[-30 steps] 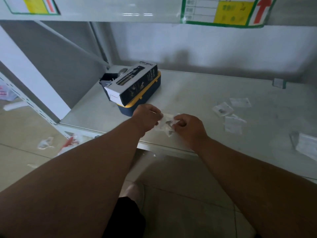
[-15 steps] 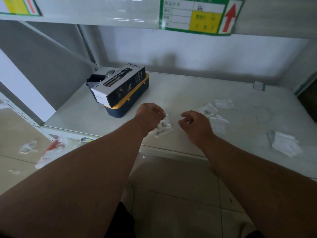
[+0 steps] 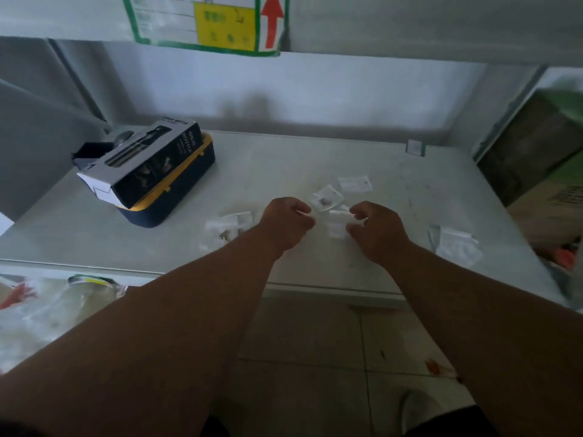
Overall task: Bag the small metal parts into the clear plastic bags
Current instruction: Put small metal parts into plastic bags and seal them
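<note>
Held bag: a small clear plastic bag (image 3: 337,219), whitish and crumpled, sits between the two hands above the pale grey shelf surface (image 3: 284,165), near its front edge.
Right hand: the right hand (image 3: 377,230) has its thumb and curled fingers pinching the bag's right edge.
Left hand: the left hand (image 3: 285,220) is curled into a loose fist just left of the bag; a pale sliver shows at its fingertips, but whether they grip the bag cannot be told.
Filled bags behind: one small clear bag with a dark metal part inside (image 3: 326,197) lies just beyond the hands; a second flat clear bag (image 3: 355,183) lies behind it and to the right.
Left pile: a loose heap of clear bags (image 3: 225,227) lies beside the left wrist, with a small metal part (image 3: 223,237) at its near edge.
Right pile: a stack of clear bags (image 3: 456,244) lies well to the right.
Hard to make out: the frame is blurred, so the contents of the held bag and the number of bags in each pile are unclear.
Count: two hands, two single bags, two piles, one held bag.
Other: a black-and-white printed carton (image 3: 148,162) rests on a navy box with a yellow rim (image 3: 186,190) at the back left.
</note>
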